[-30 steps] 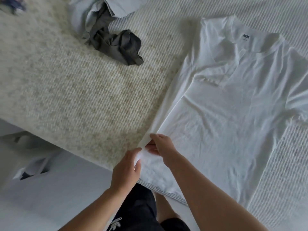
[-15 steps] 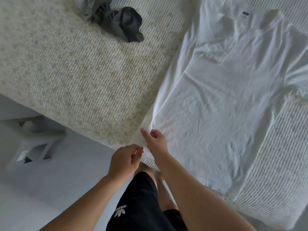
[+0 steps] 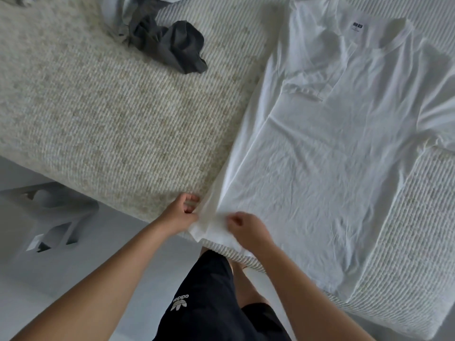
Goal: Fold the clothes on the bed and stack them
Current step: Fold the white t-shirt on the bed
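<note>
A white T-shirt (image 3: 327,134) lies spread on the bed, collar at the far end, its left side folded inward with one sleeve tucked over the chest. My left hand (image 3: 181,212) pinches the shirt's near left hem corner at the bed's edge. My right hand (image 3: 243,228) grips the hem fabric just to the right of it, fingers curled into the cloth. The two hands are a short way apart on the same corner.
A dark grey garment (image 3: 172,49) lies crumpled at the far side of the bed, with pale blue-grey clothing (image 3: 118,11) behind it. The cream ribbed bedcover (image 3: 110,114) stretches left. White floor and a white stool-like object (image 3: 49,217) are below the bed's edge.
My hands have moved apart along the hem corner, the left sliding to the shirt's edge and the right moving right. The corner now lies flatter over the bed's edge.
</note>
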